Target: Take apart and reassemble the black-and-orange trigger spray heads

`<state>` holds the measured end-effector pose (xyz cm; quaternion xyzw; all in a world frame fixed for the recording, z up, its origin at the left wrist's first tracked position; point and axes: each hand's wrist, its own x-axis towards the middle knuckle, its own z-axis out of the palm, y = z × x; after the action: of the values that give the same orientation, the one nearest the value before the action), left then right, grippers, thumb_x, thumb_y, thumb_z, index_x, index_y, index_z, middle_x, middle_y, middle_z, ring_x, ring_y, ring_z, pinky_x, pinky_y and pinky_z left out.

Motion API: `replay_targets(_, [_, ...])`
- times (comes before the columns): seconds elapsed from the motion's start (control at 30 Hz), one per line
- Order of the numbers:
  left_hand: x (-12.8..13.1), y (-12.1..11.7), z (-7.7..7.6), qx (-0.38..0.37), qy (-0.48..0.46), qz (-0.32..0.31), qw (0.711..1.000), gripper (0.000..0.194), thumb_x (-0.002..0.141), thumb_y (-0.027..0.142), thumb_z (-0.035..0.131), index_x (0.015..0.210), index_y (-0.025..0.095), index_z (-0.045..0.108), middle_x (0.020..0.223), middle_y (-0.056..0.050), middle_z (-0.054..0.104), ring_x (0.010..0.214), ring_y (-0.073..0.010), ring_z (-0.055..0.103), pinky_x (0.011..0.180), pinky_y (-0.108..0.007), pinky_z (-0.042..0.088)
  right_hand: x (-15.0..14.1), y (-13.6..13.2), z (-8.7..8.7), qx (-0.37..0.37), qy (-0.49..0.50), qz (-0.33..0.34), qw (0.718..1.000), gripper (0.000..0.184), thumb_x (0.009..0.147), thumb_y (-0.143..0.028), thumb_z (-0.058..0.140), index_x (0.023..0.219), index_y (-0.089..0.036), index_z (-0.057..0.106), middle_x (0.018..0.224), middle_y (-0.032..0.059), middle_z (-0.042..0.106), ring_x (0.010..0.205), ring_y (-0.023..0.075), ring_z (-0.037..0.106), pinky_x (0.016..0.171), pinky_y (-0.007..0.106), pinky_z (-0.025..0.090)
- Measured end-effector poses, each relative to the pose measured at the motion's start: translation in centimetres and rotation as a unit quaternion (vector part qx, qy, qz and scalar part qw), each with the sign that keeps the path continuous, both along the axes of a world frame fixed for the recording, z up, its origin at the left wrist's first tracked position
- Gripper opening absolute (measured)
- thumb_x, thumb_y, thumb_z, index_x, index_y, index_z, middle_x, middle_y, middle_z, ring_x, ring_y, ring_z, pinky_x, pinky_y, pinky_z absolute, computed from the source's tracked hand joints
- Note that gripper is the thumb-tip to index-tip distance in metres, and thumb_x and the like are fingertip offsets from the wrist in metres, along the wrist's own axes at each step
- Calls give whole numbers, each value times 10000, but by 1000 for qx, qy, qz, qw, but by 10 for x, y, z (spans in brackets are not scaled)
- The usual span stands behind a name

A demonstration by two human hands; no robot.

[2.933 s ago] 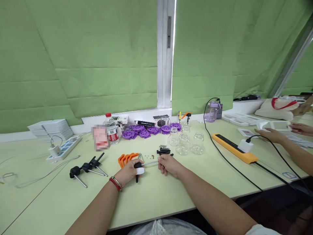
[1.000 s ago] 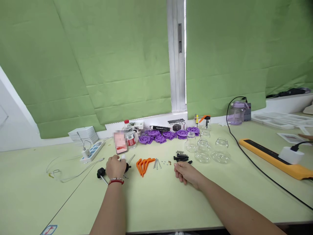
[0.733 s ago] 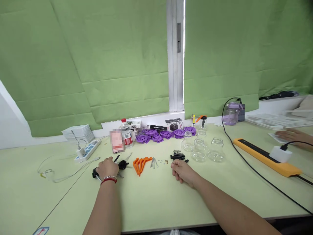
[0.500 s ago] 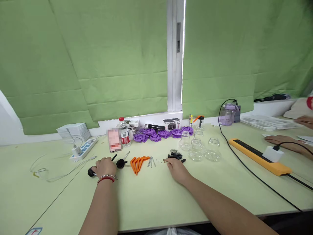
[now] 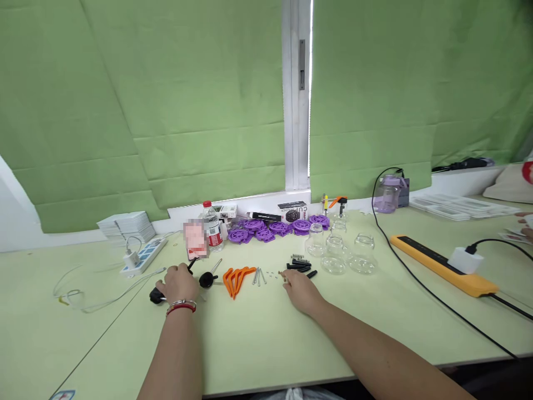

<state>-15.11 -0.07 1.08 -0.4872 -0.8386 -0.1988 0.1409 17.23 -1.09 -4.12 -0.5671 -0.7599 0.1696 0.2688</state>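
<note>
On the left part of the table, my left hand (image 5: 180,283) is closed over a black part, its fingers hiding most of it. A thin black bar sticks out beyond them. A similar black part with a metal rod (image 5: 206,279) lies just right of this hand, and another black knob (image 5: 156,295) is at its left. My right hand (image 5: 303,290) rests on the table, thumb and index finger pinched at small brass-coloured pieces (image 5: 282,273). Black parts and springs (image 5: 298,263) lie just behind it. Several orange levers (image 5: 237,279) and metal pins (image 5: 259,276) lie between my hands.
Purple wheel-like parts (image 5: 265,234) lie along the back beside a water bottle (image 5: 214,230). Clear glass jars (image 5: 363,255) stand right of centre. A yellow power strip (image 5: 441,266) with cables lies at right. Another person's hand (image 5: 525,219) shows at the far right edge.
My left hand has set down a black part with a metal rod and moved left to another. My right hand has moved left from beside the black parts to the brass pieces.
</note>
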Motion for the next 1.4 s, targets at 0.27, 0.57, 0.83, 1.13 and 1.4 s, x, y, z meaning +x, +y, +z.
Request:
replay_targets(0.27, [4, -5, 6, 79, -60, -17, 995, 364, 665, 74, 485, 1022, 130, 527, 1137, -148, 416, 872, -256, 548, 727, -340, 450, -1, 1, 2, 14, -1, -4, 1000, 114, 784, -103, 496, 767, -157, 595, 872, 69, 612, 829, 167, 564, 713, 245, 358])
replay_targets(0.57, [11, -10, 15, 86, -123, -16, 989, 394, 685, 80, 489, 1073, 138, 458, 1127, -157, 455, 876, -266, 572, 711, -372, 468, 0, -1, 3, 6, 7, -3, 1000, 139, 798, -120, 489, 676, -159, 541, 795, 45, 597, 761, 146, 543, 652, 230, 329])
replay_targets(0.83, [12, -16, 20, 118, -113, 2, 987, 421, 667, 132, 511, 1086, 178, 506, 1170, -133, 408, 864, -263, 576, 670, -373, 484, 2, 2, 1, 5, 17, 6, 1000, 138, 806, -128, 482, 686, -157, 544, 792, 42, 593, 756, 141, 537, 650, 228, 328])
replay_targets(1.13, [28, -26, 27, 336, -70, -60, 937, 286, 714, 203, 538, 992, 157, 491, 1081, -117, 441, 1098, -252, 462, 870, -339, 451, 4, -1, 2, -17, 110, 8, 994, 137, 813, -175, 472, 686, -167, 522, 705, 19, 584, 652, 130, 515, 593, 239, 333])
replay_targets(1.4, [108, -23, -2, 240, -113, -425, 865, 213, 779, 261, 542, 934, 209, 405, 1107, -102, 528, 1044, -204, 525, 902, -354, 426, 5, -10, 16, -199, 502, 90, 837, 306, 787, -486, 524, 818, -191, 446, 879, 42, 615, 628, 119, 595, 493, 217, 397])
